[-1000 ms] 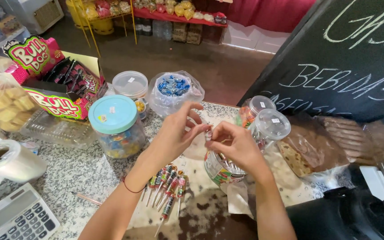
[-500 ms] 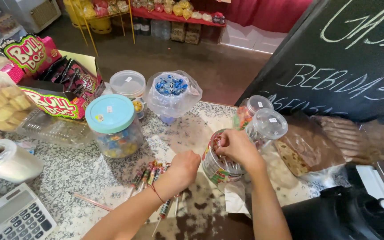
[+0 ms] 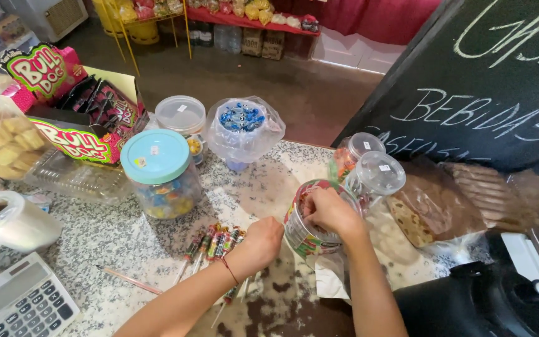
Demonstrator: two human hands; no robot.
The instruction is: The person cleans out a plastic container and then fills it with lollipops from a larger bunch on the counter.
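Speckled granite counter [image 3: 113,237] carries a row of lollipops [image 3: 214,243], heads toward the far edge, sticks running back toward the person. The left hand [image 3: 258,244] is curled down on the row's right end, touching it; whether it pinches one I cannot tell. Just right of it stands the open jar [image 3: 307,232], and the right hand [image 3: 330,212] rests cupped over its rim, fingers dipping in. The left hand is nearer the lollipops.

A teal-lidded candy jar [image 3: 159,173], calculator [image 3: 17,304], pencil [image 3: 129,280] and, apparently, a bag roll [image 3: 9,219] sit around.
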